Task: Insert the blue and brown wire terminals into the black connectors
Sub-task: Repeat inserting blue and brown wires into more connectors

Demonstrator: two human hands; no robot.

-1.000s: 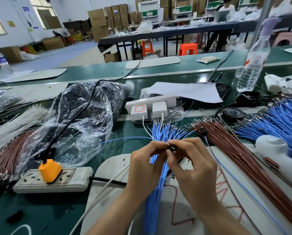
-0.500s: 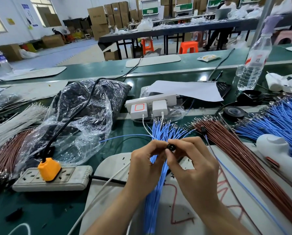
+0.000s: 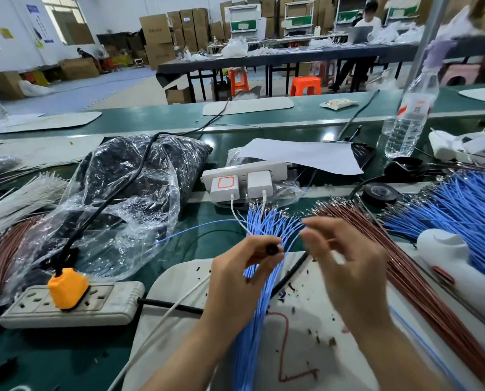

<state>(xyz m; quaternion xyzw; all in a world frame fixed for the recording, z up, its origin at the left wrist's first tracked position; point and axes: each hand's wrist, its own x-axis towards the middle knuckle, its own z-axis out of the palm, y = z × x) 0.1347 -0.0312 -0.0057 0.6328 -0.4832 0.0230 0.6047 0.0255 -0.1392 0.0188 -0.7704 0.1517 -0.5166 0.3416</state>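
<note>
While between left fingers (image 3: 252, 244), connector (image 3: 272, 250) end-on.

The right hand (image 3: 345, 266) is motion-blurred, its grip unclear. The left hand (image 3: 235, 275) hides most of the connector (image 3: 272, 249).

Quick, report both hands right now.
Left hand: pinching the black connector.
Right hand: blurred, cannot tell whether it holds anything.

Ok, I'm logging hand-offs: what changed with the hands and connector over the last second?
The right hand came off the black connector and moved right, toward the brown wires; it is blurred, so whether it holds anything is unclear. The left hand still pinches the connector in about the same place. The blue wire bundle beneath stayed put.
</note>
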